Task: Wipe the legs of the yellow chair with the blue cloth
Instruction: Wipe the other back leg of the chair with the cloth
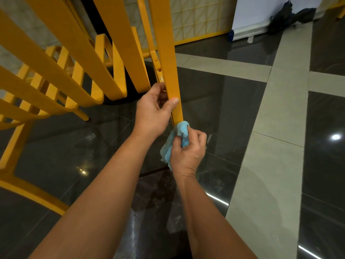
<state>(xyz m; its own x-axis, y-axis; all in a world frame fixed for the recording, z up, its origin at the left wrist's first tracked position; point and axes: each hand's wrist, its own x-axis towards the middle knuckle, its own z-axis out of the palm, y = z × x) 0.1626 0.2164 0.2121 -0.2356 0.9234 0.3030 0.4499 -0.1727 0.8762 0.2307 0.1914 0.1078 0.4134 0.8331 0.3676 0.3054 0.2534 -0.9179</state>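
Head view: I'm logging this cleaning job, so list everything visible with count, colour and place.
yellow chair: one, yellow, left and centre
chair leg: one, yellow, centre, running down to the cloth
blue cloth: one, light blue, bunched at the leg's lower end
floor: dark glossy tiles, grey bands
lattice panel: one, cream, yellow frame, top centre
white board: one, white, top right
black bundle: one, black, by the board
left hand: grips the leg above the cloth
right hand: holds the cloth
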